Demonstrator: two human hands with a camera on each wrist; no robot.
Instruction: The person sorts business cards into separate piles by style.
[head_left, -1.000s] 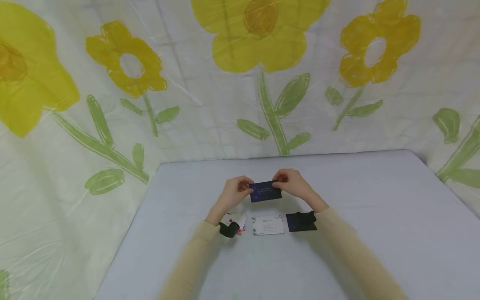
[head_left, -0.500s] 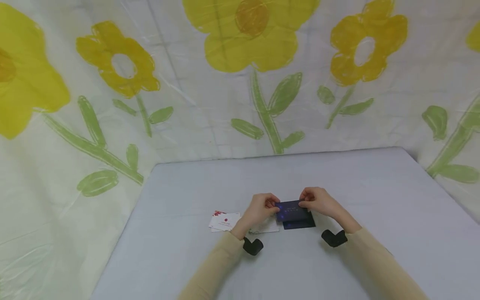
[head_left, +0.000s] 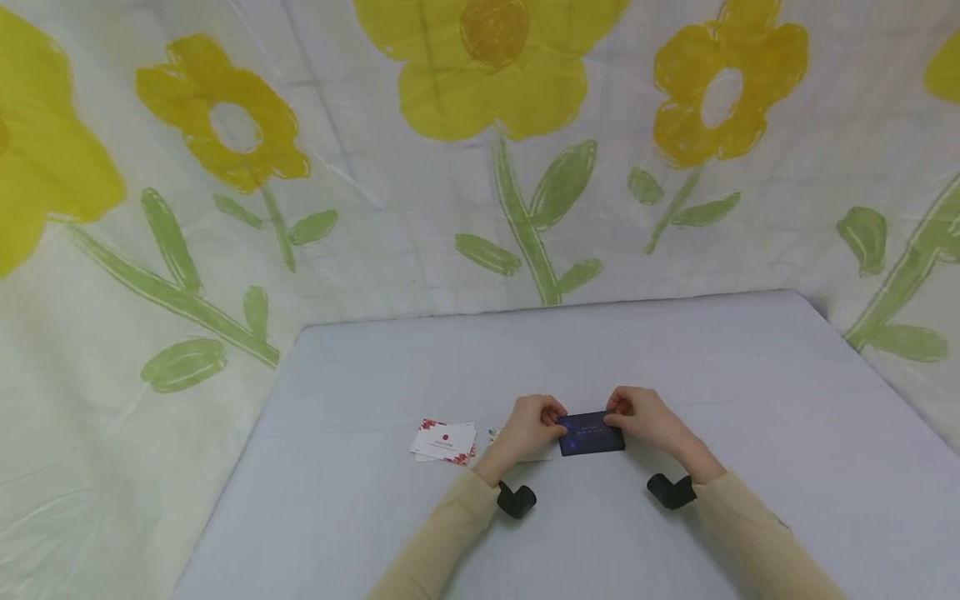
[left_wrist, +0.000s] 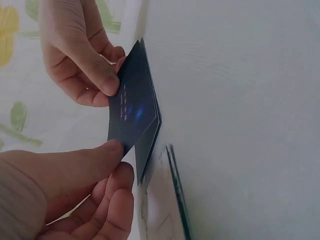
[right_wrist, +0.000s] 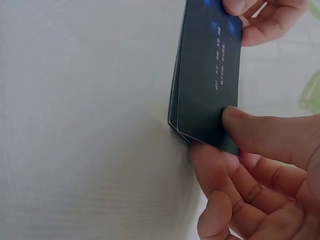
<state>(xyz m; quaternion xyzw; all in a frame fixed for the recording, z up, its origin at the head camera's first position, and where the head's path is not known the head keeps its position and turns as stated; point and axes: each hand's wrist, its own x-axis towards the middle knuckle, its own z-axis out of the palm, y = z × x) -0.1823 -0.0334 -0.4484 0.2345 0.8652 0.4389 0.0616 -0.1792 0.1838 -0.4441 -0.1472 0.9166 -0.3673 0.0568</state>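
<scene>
A dark blue business card (head_left: 592, 435) with small pale print is held by both hands. My left hand (head_left: 529, 427) pinches its left end between thumb and fingers, and my right hand (head_left: 645, 422) pinches the far right corner. Directly beneath, a second dark card (left_wrist: 146, 152) lies on the table, its edges showing below the held one in both wrist views. The held card is tilted, with its near edge down on the lower card. Beside them is a white card (left_wrist: 162, 205) with a leafy border, mostly covered by my left hand in the head view.
White cards (head_left: 442, 442) with red flowers lie slightly fanned at the left of the row. All rest on a pale cloth-covered table (head_left: 420, 367). A flower-printed curtain (head_left: 375, 233) hangs behind it. A black camera mount (head_left: 517, 500) sits at each wrist.
Both hands have brought the dark card toward me, rightward and down, from above the row onto the right-hand dark card. The red-flowered cards have come into full view.
</scene>
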